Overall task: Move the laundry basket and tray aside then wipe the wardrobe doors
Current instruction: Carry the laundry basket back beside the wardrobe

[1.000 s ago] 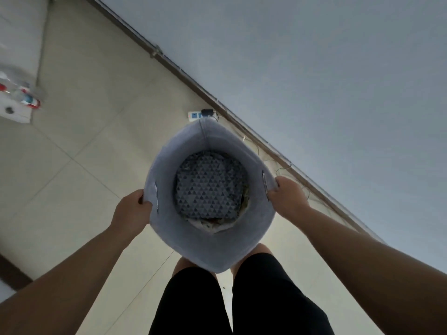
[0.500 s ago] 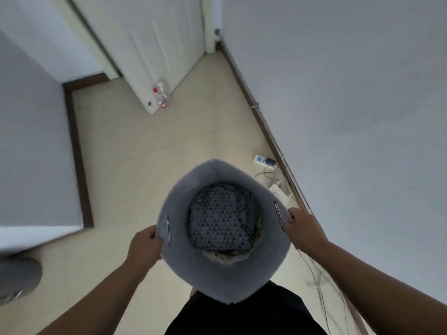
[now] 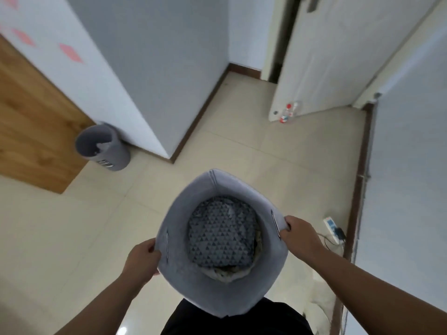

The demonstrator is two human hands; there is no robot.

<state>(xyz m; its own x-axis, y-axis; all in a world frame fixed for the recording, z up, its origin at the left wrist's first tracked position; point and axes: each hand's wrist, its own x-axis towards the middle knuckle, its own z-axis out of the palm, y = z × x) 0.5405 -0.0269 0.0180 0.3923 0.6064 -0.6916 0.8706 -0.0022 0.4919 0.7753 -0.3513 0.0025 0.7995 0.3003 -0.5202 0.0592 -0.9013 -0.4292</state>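
A soft grey felt laundry basket [image 3: 217, 293] with a rounded mouth is held between both hands in front of the body and is seen from straight above. Whether its base touches the floor cannot be told. The left hand [image 3: 142, 259] is closed round the basket's left rim, just beside a narrow slit handle, with the fingers curled against the outer wall. The right hand [image 3: 300, 235] is closed round the right rim next to the matching slit, the thumb lying over the edge. Inside the basket, a folded dark blue cloth with a pale triangle pattern [image 3: 221, 234] is seen, and a lighter fabric shows beneath its near edge.

Black shorts [image 3: 237, 320] are visible below the basket. A beige tiled floor [image 3: 72, 238] is spread all round. To the left, well apart from the basket, a grey cylindrical bin [image 3: 104, 146] is stood against a wooden panel [image 3: 31, 122] and a white wall marked with pink stickers [image 3: 70, 53]. At the upper right, a white door [image 3: 321, 56] is stood ajar, and a clear plastic bottle with a red cap [image 3: 286, 113] is placed on the floor at its foot. A white power strip [image 3: 332, 227] with a dark plug lies by the right-hand skirting, near the right hand.
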